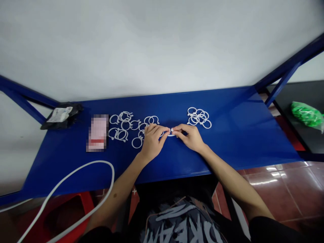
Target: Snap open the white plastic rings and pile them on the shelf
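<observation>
Between my two hands is a white plastic ring, its open ends pinched in my fingertips just above the blue table. My left hand grips one end between thumb and forefinger. Facing it, my right hand pinches the other end, and the two ends are close together. Several white rings with open tabs lie scattered left of my left hand, some partly hidden behind it. Beyond my right hand sits a smaller cluster of white rings, overlapping one another.
A blurred pink rectangular item lies left of the rings. A black plastic package rests at the far left corner. A white cable loops across the front left. Blue frame bars flank the table; a green bag lies at right.
</observation>
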Tool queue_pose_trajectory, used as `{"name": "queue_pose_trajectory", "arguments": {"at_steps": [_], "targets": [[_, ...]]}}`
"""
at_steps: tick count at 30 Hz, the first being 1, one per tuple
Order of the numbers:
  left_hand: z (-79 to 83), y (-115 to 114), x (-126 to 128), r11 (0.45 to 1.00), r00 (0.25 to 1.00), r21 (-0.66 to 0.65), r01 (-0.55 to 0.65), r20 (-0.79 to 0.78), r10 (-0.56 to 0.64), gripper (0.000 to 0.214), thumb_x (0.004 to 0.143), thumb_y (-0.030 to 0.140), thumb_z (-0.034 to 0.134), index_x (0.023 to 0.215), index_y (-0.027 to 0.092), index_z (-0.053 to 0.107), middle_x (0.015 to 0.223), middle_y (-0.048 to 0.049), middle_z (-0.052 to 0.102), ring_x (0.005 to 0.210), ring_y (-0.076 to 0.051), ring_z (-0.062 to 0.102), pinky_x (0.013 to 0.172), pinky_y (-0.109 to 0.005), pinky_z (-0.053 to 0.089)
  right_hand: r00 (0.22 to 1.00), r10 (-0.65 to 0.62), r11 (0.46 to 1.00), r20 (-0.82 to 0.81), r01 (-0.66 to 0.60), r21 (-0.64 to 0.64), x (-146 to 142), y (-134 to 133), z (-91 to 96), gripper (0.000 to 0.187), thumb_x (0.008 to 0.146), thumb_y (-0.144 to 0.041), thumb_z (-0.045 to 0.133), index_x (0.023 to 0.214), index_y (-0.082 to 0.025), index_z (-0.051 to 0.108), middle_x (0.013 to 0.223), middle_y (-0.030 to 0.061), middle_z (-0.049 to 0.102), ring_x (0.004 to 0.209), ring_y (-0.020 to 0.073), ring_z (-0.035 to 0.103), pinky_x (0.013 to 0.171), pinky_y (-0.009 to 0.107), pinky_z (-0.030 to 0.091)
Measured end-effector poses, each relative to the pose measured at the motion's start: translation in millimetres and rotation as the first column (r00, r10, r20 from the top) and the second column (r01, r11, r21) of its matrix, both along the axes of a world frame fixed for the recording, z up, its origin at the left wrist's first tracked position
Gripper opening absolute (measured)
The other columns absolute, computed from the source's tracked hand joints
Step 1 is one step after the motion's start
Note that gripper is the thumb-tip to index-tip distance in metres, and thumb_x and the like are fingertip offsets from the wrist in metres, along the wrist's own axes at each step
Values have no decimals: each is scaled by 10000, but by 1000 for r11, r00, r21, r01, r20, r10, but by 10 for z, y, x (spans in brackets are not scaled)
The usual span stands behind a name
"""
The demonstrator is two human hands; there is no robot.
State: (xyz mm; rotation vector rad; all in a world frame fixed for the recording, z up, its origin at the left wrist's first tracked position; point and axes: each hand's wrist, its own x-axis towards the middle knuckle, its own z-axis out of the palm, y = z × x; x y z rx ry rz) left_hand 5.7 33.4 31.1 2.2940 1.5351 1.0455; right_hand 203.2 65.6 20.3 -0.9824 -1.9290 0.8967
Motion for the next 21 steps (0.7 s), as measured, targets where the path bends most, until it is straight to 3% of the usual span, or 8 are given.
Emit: {"name": "queue_pose_trajectory", "arguments": {"at_steps": [6, 10, 16, 19, 21], "targets": [[-52, 0, -7, 997, 999, 61, 43, -6, -43, 149, 1000, 228, 533, 962, 226, 677, 879, -14, 747, 877, -201, 596, 836, -371, 463, 996, 90, 994, -2, -90, 56, -5, -24, 13, 202, 964, -368, 624, 964, -190, 719, 865, 38, 731, 729, 136, 664, 672, 263, 515], [-92, -21, 17, 989, 994, 136, 63, -94, -50, 214, 1002, 187, 494, 921, 230, 688, 837, -18, 740, 837, -195, 606, 795, -365, 477, 993, 118, 990, 7, -118, 73, 4, -45, 19, 206, 1000, -352, 563, 976, -208, 709, 880, 41, 714, 788, 150, 677, 723, 281, 534], [-145, -24, 37, 982, 985, 168, 88, -164, -60, 273, 1001, 172, 463, 872, 235, 695, 775, -25, 709, 812, -203, 603, 757, -368, 455, 970, 166, 973, 176, -190, 133, 55, -52, -21, 290, 1048, -323, 446, 975, -208, 702, 923, 53, 698, 817, 150, 672, 731, 275, 532], [-124, 8, 24, 981, 979, 163, 105, -190, -73, 217, 996, 183, 492, 941, 230, 697, 857, -27, 728, 852, -207, 603, 798, -368, 459, 972, 116, 977, 204, -149, 154, 43, -34, -27, 270, 1043, -334, 463, 1009, -210, 700, 950, 55, 714, 840, 157, 682, 748, 282, 540], [-100, 44, 0, 988, 976, 142, 68, -214, -36, 183, 987, 212, 523, 1067, 229, 687, 972, -44, 736, 926, -228, 603, 846, -391, 454, 976, 18, 979, 217, -62, 196, 32, -8, -20, 242, 1031, -343, 496, 1021, -212, 698, 973, 62, 722, 865, 169, 684, 775, 299, 547]]}}
